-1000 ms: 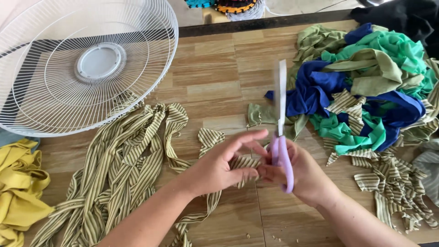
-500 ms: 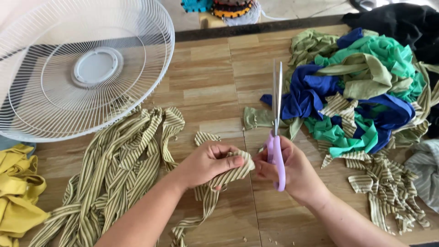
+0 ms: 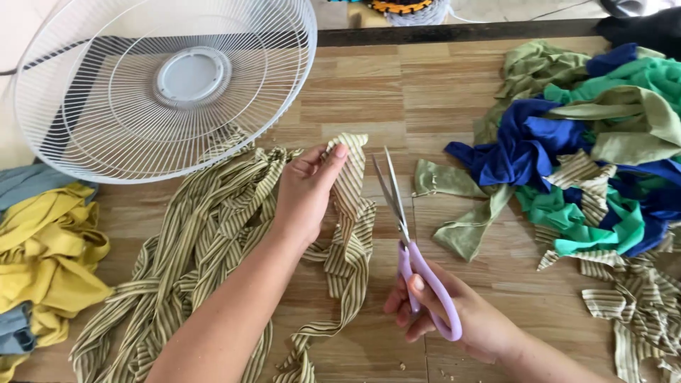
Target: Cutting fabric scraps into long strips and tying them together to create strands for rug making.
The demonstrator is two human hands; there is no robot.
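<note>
2 hands at work: the list runs left to right across the tabletop (image 3: 355, 85).
Yellow cloth (image 3: 42, 248): bunched at the left edge, with a bit of grey-blue cloth (image 3: 28, 183) above it.
Fan guard (image 3: 170, 85): white wire, lying flat at the upper left; its rim overlaps the top of the striped pile.
Striped pile (image 3: 191, 241): long olive and cream strips heaped below the guard.
Left hand (image 3: 306, 191): thumb and fingers pinched on the top end of a striped strip (image 3: 349, 213), which hangs down to the tabletop. 0.5 s ago this hand sat low, closed on the strip right beside the right hand; it has since moved up and away, and the strip is drawn out long.
Scissors (image 3: 408, 248): lilac handles, blades parted and pointing up just right of the strip, not touching it. 0.5 s ago the blades were together.
Right hand (image 3: 454, 315): fingers curled through the handles, now lower and well apart from the left hand.
Meaning: the strip looks presented for a cut.
Scrap heap (image 3: 589, 156): blue, green and olive pieces at the right, with striped offcuts (image 3: 631, 298) below.
</note>
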